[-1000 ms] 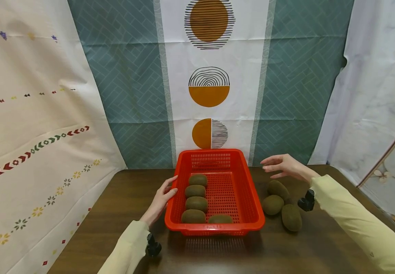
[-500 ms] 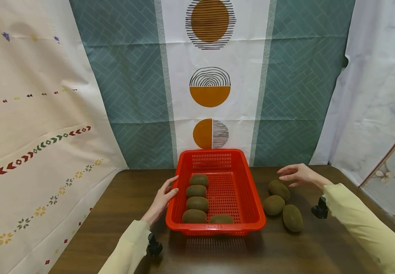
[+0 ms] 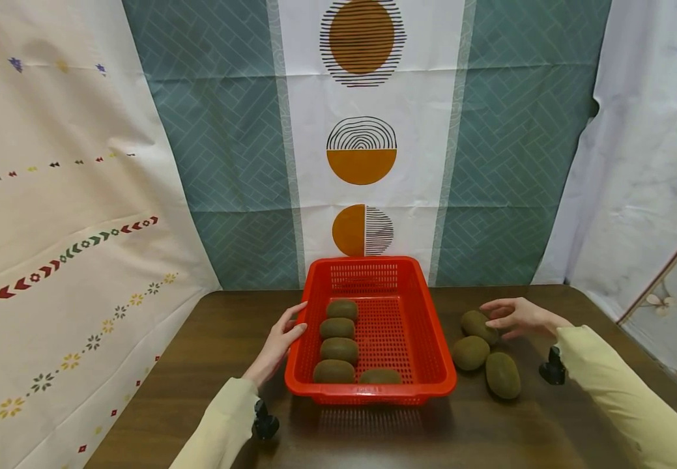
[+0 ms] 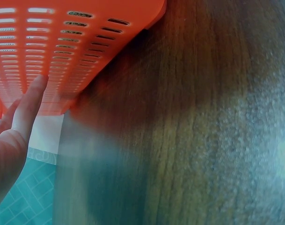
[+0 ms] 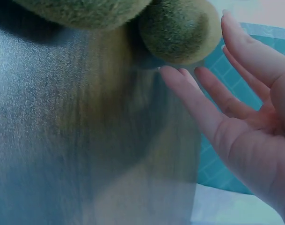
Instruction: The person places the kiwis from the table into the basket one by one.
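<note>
A red plastic basket [image 3: 374, 389] holds several brown fuzzy kiwis [image 3: 338, 350], in a column along its left side, with one kiwi [image 3: 380, 376] at the front. My left hand [image 3: 277, 340] rests against the basket's left side, fingers extended along the slotted outer wall [image 4: 62, 51]. To the right of the basket, three kiwis lie clustered on the table. My right hand [image 3: 520, 315] is at the rearmost kiwi [image 3: 476, 326], its parted thumb and fingers beside the fruit. The right wrist view shows the fingertips right at this kiwi [image 5: 179, 30], not closed round it.
The other loose kiwis are a left one [image 3: 470, 353] near the basket wall and a front one [image 3: 503, 376]. All stand on a dark wooden table [image 3: 227, 326]. A patterned cloth [image 3: 367, 163] hangs behind, with more hangings at both sides.
My right hand has moved right and then down, from above and beyond the loose kiwis to beside the rearmost one. The left hand stays at the basket.
</note>
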`<state>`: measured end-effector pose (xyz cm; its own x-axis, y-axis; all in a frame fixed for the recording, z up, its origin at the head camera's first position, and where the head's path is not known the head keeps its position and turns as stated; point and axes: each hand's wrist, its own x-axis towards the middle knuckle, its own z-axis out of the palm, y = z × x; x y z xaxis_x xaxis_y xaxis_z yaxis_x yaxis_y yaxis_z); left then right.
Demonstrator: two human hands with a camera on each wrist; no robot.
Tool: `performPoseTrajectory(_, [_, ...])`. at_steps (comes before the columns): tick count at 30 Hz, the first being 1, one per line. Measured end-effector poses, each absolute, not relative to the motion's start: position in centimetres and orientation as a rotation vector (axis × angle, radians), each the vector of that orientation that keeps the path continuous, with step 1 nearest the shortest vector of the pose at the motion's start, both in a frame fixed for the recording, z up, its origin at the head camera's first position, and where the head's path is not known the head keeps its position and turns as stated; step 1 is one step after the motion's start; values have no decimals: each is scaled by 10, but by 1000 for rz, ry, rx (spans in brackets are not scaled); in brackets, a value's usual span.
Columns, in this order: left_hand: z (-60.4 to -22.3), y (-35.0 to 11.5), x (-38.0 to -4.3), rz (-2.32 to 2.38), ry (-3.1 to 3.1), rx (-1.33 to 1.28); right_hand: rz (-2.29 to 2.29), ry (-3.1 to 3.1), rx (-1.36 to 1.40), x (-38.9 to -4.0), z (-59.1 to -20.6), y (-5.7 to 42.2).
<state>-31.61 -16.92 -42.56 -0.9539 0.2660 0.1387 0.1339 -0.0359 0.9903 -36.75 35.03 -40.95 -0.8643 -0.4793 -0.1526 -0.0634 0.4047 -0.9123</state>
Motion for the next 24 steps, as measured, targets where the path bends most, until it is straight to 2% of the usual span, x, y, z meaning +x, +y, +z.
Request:
performPoseTrajectory(17, [-440, -171, -323, 2170, 2167, 462, -1428, 2313, -366, -370, -422, 333])
performPoseTrajectory(24, [-439, -170, -323, 2172, 2168, 459, -1451, 2328, -428, -373, -422, 338])
